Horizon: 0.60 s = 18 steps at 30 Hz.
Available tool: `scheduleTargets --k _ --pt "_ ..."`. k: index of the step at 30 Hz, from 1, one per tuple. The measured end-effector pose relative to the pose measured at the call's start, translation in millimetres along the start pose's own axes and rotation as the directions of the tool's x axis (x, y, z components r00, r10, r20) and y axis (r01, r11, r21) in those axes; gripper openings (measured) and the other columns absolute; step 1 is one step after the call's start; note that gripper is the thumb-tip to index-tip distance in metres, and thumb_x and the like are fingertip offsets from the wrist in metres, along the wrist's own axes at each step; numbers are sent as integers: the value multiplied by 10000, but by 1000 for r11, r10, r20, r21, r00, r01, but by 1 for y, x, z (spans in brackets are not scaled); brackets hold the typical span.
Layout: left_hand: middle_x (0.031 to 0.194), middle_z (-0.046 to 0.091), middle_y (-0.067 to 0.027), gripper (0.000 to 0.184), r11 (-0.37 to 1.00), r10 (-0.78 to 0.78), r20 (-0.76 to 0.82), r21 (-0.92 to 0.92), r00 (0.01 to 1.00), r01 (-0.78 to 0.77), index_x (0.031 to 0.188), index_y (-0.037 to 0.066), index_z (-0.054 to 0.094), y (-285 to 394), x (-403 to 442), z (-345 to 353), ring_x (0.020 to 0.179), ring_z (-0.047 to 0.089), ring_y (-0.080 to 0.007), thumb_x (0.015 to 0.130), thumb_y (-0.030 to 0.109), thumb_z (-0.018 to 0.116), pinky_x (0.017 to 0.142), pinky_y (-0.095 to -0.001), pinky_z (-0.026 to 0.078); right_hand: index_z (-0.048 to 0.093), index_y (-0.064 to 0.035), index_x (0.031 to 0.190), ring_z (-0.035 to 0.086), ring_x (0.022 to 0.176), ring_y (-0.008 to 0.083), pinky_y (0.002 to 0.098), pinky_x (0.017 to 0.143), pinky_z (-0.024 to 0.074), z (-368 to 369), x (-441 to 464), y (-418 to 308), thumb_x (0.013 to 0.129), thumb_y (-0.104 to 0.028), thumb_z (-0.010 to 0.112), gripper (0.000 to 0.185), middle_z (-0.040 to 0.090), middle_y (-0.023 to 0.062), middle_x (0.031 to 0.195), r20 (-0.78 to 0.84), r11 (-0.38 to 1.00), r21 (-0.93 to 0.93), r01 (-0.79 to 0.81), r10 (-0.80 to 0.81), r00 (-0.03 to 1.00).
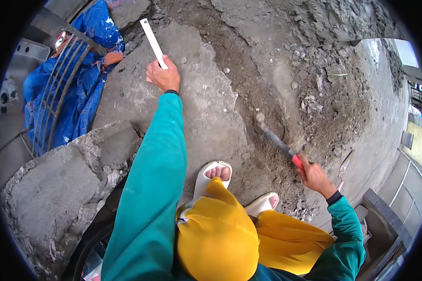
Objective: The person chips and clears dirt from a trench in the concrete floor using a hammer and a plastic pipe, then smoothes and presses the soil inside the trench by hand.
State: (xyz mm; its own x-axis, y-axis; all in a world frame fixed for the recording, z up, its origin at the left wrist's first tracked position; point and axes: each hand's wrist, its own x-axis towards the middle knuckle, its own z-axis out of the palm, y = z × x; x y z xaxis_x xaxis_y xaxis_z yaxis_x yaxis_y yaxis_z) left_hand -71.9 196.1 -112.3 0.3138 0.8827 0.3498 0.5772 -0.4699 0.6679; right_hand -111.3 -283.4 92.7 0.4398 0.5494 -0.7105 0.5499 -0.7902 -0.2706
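Hammer (278, 141) is in the right hand (316, 178), which is wrapped tight round the red grip, shaft slanting up and to the left. Its head is at the strip of loose dirt (286, 122) next to the concrete (197, 93), though I honestly can't tell if it's touching. Left hand (165, 76) is stretched way out over the concrete, clenched on one end of a white bar (152, 40), and the free end (the one with a little hole in it) points up and left. Off to the left there's a crumpled blue tarp (82, 105) behind some curved rods (68, 77), with a rough grey block (56, 192) nearer the person. Feet are in white slides (203, 181), both pretty near the dirt.
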Motion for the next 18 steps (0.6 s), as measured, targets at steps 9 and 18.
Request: scheduleTargets --k 9,18 --pt "929 572 -141 344 1000 -9 24 18 1000 8 852 26 639 -2 -2 0 949 503 -323 835 357 549 869 -445 321 351 -3 1232 566 710 479 543 630 426 -96 240 -60 878 -146 496 409 586 290 728 -549 943 212 257 -103 830" --pt "921 570 -137 305 1000 2 6 31 1000 -2 829 10 632 -4 -3 1 952 489 -317 814 310 577 874 -434 322 307 20 1180 575 627 468 532 566 460 -66 324 -61 879 -152 487 391 579 290 667 -550 935 144 324 -196 812"
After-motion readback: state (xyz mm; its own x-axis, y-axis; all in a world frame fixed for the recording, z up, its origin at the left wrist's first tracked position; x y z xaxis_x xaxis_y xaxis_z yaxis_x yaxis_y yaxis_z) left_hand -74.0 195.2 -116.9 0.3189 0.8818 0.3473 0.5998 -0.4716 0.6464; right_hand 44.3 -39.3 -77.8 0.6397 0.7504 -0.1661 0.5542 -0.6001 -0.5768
